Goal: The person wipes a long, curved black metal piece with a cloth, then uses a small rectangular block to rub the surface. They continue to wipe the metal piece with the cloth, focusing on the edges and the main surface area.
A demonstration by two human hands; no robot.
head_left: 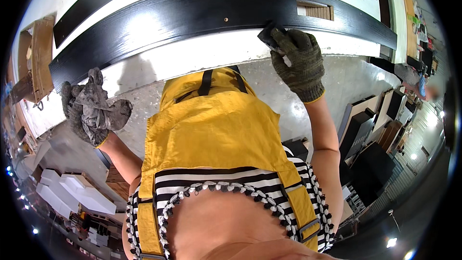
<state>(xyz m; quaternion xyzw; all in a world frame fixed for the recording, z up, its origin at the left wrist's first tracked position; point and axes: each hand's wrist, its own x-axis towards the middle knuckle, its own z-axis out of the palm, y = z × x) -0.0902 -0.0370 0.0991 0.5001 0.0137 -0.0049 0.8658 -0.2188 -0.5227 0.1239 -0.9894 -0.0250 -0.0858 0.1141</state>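
Note:
A long glossy black board [187, 9] lies across the white work table, with two small round holes and a rectangular cutout toward its right end. My right hand [301, 60], in a dark green knit glove, grips a small black block [270, 36] against the board's near edge, just left of the cutout. In my left hand [74, 115], gloved the same way, is a crumpled grey rag [94, 101]. That hand is beside the board's near left end; whether it touches the board I cannot tell.
The white table [192, 53] runs in front of me, with another black strip [101, 5] beyond the board. A brown wooden box [38, 58] stands at the left. Stacked panels [370, 130] lean at the right. White boxes [72, 192] lie at the lower left.

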